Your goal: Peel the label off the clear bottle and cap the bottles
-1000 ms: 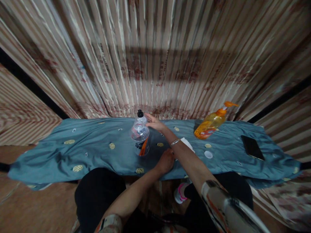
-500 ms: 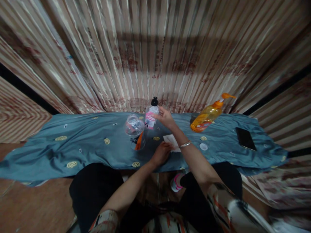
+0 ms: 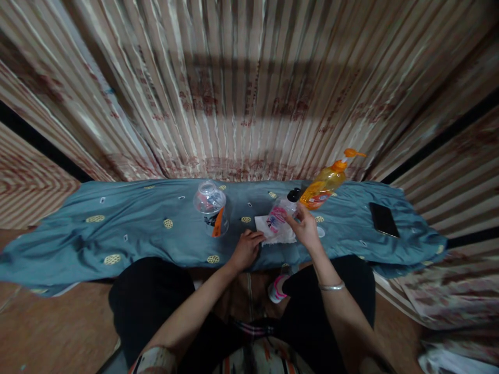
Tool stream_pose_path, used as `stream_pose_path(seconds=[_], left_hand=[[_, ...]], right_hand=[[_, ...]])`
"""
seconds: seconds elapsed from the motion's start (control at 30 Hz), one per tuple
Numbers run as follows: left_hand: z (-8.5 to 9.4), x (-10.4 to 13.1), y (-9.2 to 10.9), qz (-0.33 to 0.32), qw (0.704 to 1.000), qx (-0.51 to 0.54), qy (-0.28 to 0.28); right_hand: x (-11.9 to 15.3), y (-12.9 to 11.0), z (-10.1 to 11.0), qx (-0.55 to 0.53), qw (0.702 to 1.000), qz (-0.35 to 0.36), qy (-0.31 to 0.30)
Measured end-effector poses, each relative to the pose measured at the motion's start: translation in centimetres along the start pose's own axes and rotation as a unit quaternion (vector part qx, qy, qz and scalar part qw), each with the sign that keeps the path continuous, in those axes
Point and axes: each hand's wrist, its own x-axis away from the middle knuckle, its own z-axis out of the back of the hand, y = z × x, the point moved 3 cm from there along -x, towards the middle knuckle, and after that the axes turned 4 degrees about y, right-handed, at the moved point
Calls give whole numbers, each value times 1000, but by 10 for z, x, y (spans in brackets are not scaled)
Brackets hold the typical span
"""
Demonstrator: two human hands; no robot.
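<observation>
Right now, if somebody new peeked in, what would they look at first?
Probably the bright orange pump bottle, toward the back of the blue cloth, right of the middle. Next might be the pink-marked bottle with a black cap, held in the right hand over the white paper. Then the clear cup with its orange patch, farther left.

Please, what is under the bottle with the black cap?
Under the black-capped bottle, which the right hand holds, a white sheet shows on the blue cloth. The bottle hides part of the sheet; whether they touch, I cannot tell.
</observation>
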Motion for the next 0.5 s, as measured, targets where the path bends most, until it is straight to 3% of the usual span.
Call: stream_pose_path(seconds=[0.2,0.37,0.5], left_hand=[[0,0,-1,35,997,55,38],[0,-11,5,73,980,135,130],[-7,-39,18,91,957,199,189]], right_hand=[[0,-1,13,48,998,-21,38],[5,-19,-1,15,1000,7,-11],[15,-27,-12,-11,999,-6,-32]])
